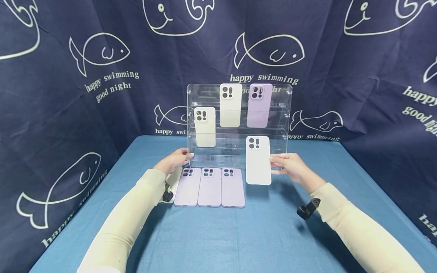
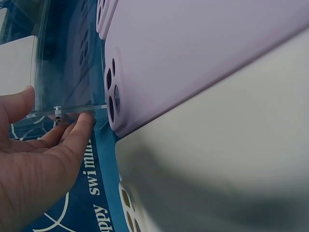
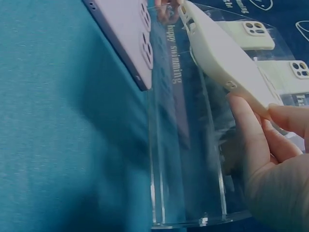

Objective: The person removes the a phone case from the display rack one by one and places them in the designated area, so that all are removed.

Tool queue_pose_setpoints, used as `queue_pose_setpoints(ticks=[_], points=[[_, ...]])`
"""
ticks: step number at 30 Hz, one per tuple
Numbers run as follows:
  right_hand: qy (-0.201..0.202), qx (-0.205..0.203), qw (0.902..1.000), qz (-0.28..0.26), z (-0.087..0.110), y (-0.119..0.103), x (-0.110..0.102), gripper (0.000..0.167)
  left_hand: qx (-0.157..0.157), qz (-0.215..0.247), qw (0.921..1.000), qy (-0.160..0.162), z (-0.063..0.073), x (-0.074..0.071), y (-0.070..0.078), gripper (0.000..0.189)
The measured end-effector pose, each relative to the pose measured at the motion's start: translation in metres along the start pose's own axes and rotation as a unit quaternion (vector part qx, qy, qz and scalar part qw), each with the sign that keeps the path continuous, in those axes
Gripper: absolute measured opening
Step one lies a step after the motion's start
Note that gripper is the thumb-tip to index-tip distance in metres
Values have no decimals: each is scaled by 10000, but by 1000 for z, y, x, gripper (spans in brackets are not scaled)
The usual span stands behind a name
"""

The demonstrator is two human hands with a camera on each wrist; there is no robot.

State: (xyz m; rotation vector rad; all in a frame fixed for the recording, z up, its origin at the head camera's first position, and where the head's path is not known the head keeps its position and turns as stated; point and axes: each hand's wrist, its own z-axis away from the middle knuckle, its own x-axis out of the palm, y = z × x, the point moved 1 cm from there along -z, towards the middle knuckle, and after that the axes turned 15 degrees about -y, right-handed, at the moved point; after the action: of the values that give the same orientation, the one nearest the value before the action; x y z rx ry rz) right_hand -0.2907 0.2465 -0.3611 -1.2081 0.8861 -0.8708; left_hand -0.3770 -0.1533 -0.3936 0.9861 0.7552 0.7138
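The left hand (image 1: 173, 159) grips the clear stand (image 1: 205, 92) at its eight o'clock; three lilac cases (image 1: 209, 191) lie at seven; a white case (image 1: 258, 165) at five is pinched by the right hand (image 1: 291, 165) at four

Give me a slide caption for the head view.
Left hand grips clear stand; right hand holds white phone case before it.

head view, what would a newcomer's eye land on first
The pale case in the right hand, held before the lower right of the clear rack, draws the eye first. Higher on the rack stand three cases, one purple. Three purple cases lie in front on the blue table.
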Motion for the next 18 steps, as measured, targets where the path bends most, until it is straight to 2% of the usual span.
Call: queue_pose_setpoints(ticks=[4,13,18], points=[[-78,194,9996,214,2,7,2,51,-10,-51,10000,-7,-1,-1,0,59],[-203,565,9982,6,5,28,5,47,-77,3,10000,41,0,0,-1,60],[-238,591,9979,-75,6,37,8,43,-14,18,10000,9,1,0,-1,61]])
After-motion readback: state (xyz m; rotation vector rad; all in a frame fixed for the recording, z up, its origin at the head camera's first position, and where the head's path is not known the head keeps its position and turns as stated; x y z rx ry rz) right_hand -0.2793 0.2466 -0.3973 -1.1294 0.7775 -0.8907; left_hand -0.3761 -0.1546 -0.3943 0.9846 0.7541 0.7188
